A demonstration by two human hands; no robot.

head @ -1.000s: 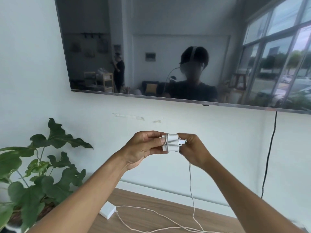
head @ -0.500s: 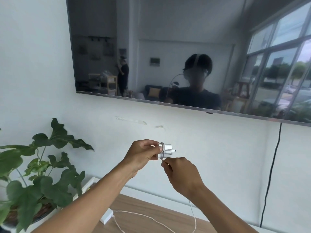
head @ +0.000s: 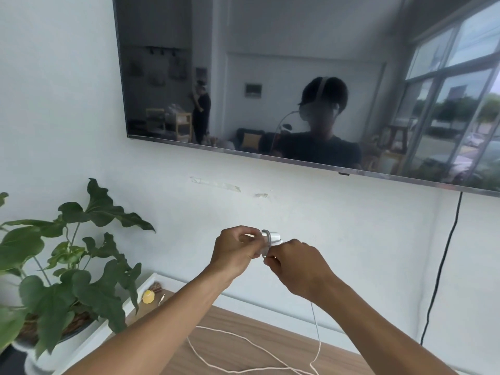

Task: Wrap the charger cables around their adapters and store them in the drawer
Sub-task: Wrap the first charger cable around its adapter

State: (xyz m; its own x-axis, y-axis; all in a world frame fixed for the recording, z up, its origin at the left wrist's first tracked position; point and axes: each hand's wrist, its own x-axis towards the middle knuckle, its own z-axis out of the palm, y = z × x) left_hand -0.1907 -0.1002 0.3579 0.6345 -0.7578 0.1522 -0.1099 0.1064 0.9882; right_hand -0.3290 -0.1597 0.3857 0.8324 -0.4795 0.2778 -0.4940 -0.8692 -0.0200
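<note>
A small white adapter [head: 274, 237] with a few turns of white cable round it is held up in front of the wall. My left hand [head: 234, 248] grips its left end. My right hand [head: 296, 266] pinches the cable just below the adapter. From under that hand the loose cable [head: 316, 328] hangs down and trails in loops over the wooden top [head: 238, 324]. No drawer is in view.
A potted plant [head: 67, 266] with broad green leaves stands at the left. A small yellow object [head: 148, 296] lies on a white ledge beside it. A wall-mounted TV [head: 270, 85] hangs above, with a black cord [head: 443, 263] running down the wall at right.
My right hand went from the adapter's right end down below it, then came up close beneath it with the cable. The view tilted; the second adapter on the wooden top is out of sight.
</note>
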